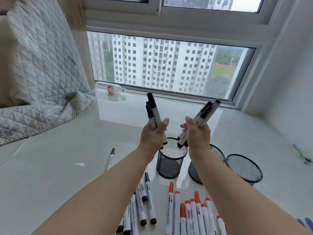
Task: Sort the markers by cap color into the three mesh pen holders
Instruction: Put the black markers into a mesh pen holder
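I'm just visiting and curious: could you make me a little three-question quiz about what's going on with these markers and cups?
1. True or false: both the left hand and the right hand hold black-capped markers.
2. How many mesh pen holders stand on the white table?
   A. two  B. three  C. four
3. Fill in: the loose markers lying nearest the right forearm have ____ caps.

Key
1. True: the left bundle and the right bundle are both black-capped.
2. B: the left holder, middle holder and right holder.
3. Red: see the red-capped markers.
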Demonstrator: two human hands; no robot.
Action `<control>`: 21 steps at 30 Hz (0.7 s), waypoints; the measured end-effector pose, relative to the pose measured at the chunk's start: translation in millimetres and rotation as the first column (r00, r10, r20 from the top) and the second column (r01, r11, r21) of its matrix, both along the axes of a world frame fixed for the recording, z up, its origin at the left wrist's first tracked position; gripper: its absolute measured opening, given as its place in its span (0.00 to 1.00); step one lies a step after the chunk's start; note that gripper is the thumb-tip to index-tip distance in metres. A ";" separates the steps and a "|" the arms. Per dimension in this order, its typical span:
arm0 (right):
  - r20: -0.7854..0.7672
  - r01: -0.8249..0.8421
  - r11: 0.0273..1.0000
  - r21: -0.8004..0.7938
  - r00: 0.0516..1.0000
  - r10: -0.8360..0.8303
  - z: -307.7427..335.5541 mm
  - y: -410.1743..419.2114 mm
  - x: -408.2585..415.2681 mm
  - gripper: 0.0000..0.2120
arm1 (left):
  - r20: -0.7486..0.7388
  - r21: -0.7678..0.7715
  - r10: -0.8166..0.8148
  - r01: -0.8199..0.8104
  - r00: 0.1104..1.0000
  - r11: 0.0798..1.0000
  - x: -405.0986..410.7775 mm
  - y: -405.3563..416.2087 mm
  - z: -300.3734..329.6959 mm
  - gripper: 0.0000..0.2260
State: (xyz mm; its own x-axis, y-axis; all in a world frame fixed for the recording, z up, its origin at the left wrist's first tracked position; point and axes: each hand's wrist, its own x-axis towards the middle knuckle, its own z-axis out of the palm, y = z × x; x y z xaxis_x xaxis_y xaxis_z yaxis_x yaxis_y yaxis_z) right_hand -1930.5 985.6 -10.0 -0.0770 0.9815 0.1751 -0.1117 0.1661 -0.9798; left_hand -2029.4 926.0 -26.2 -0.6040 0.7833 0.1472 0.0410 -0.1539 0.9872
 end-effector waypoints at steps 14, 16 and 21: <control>0.228 -0.074 0.996 -0.044 0.970 0.082 -60.2 -8.4 -18.7 0.09 | -0.158 -0.124 -0.064 0.044 0.985 0.991 -7.7 3.4 -46.6 0.15; 0.279 -0.085 0.996 -0.018 0.956 0.087 -60.9 -8.8 -20.0 0.08 | -0.157 -0.153 -0.044 0.019 0.987 0.988 -11.3 5.1 -50.9 0.14; 0.321 -0.117 0.993 0.018 0.941 0.105 -60.2 -10.7 -17.8 0.07 | -0.141 -0.179 -0.034 0.008 0.989 0.984 -17.7 6.4 -56.2 0.07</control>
State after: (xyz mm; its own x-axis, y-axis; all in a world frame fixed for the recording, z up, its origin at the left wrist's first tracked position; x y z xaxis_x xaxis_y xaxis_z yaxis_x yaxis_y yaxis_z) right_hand -1948.4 974.9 -70.2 -0.2427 0.9570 0.1588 0.1862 0.2066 -0.9605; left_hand -2047.2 932.3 -82.4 -0.5700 0.8169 0.0884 0.1819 0.0205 0.9831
